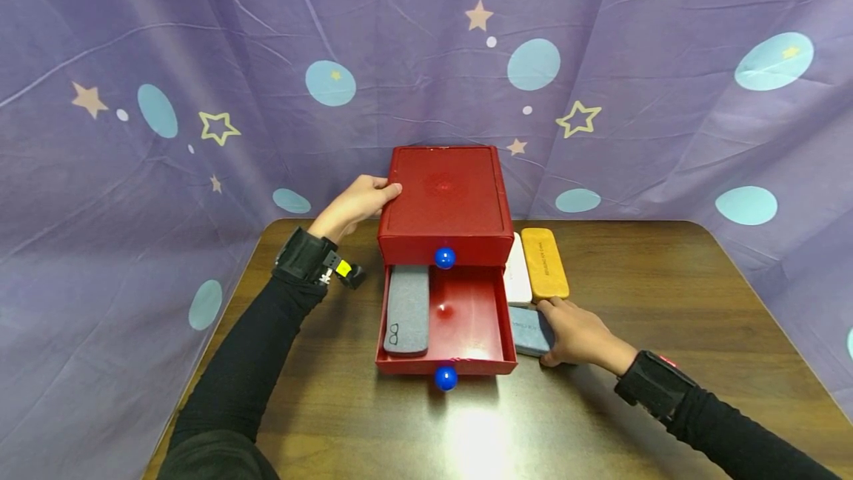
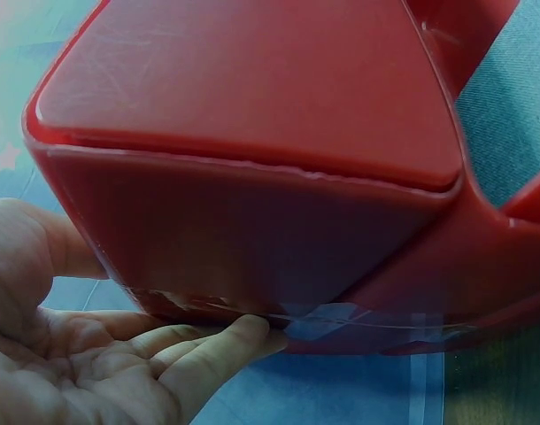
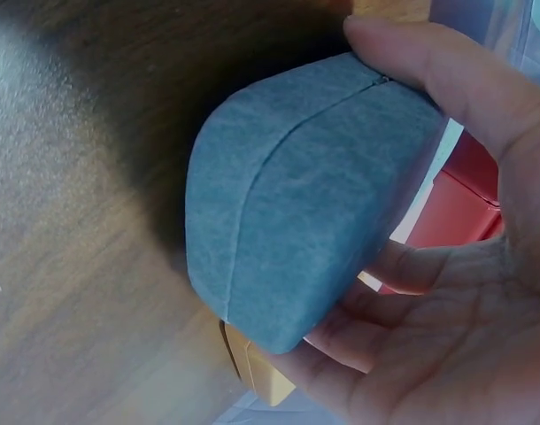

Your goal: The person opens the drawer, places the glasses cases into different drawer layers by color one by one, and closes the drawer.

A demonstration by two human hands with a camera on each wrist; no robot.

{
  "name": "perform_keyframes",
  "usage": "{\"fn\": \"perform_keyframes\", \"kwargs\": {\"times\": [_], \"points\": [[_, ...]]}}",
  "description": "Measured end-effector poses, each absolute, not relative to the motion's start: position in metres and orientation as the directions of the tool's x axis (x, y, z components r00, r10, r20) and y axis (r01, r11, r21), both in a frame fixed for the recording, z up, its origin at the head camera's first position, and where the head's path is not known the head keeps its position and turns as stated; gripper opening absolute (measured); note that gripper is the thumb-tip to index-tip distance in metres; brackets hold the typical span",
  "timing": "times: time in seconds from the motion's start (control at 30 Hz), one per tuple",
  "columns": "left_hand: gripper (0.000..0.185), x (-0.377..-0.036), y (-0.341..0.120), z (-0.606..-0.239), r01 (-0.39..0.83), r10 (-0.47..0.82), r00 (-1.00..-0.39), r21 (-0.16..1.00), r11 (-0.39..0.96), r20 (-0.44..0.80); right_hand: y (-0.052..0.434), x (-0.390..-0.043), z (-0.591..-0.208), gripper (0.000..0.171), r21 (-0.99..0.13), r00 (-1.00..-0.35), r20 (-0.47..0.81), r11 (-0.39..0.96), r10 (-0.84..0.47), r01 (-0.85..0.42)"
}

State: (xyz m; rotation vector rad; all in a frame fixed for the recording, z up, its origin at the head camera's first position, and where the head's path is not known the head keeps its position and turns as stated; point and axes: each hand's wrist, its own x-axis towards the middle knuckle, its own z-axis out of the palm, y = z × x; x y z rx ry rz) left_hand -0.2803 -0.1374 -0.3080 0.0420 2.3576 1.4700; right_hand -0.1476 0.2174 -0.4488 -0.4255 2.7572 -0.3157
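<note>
A red two-drawer box (image 1: 443, 195) stands at the table's back, its lower drawer (image 1: 469, 317) pulled out and its upper one closed. Inside the lower drawer, along the left side, lies a grey glasses case (image 1: 408, 310) with a small glasses print. My left hand (image 1: 356, 206) rests against the box's left side, thumb at the top edge, and its fairly straight fingers (image 2: 221, 350) touch the red wall. To the right of the drawer, my right hand (image 1: 576, 333) grips a blue-grey glasses case (image 3: 297, 195) between thumb and fingers, low over the table.
Behind the right hand lie a yellow case (image 1: 545, 264) and a white case (image 1: 518, 272), the white one partly hidden by the box. Blue knobs (image 1: 446, 378) stick out from the drawer fronts. A purple patterned cloth (image 1: 426, 58) hangs behind the wooden table (image 1: 666, 287).
</note>
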Motion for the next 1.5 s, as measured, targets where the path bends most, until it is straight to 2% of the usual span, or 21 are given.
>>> {"fn": "perform_keyframes", "kwargs": {"times": [0.4, 0.63, 1.0, 1.27, 1.5], "points": [[0.055, -0.281, -0.137, -0.309, -0.166, 0.205, -0.935, 0.869, 0.465, -0.289, 0.223, -0.144, -0.445, 0.078, -0.242, -0.889, -0.284, 0.924, -0.358, -0.295], [0.058, -0.278, -0.138, -0.307, -0.141, 0.219, -0.938, 0.872, 0.468, -0.269, 0.224, -0.142, -0.44, 0.076, -0.287, -0.871, -0.325, 0.916, -0.369, -0.281], [0.055, -0.279, -0.138, -0.307, -0.179, 0.221, -0.927, 0.874, 0.452, -0.304, 0.226, -0.142, -0.427, 0.069, -0.264, -0.851, -0.338, 0.908, -0.403, -0.325], [0.054, -0.278, -0.139, -0.307, -0.167, 0.229, -0.928, 0.878, 0.449, -0.294, 0.224, -0.141, -0.417, 0.081, -0.232, -0.831, -0.386, 0.914, -0.4, -0.332], [0.047, -0.278, -0.139, -0.308, -0.149, 0.244, -0.931, 0.893, 0.424, -0.271, 0.226, -0.136, -0.41, 0.081, -0.203, -0.818, -0.385, 0.904, -0.428, -0.377]]}}
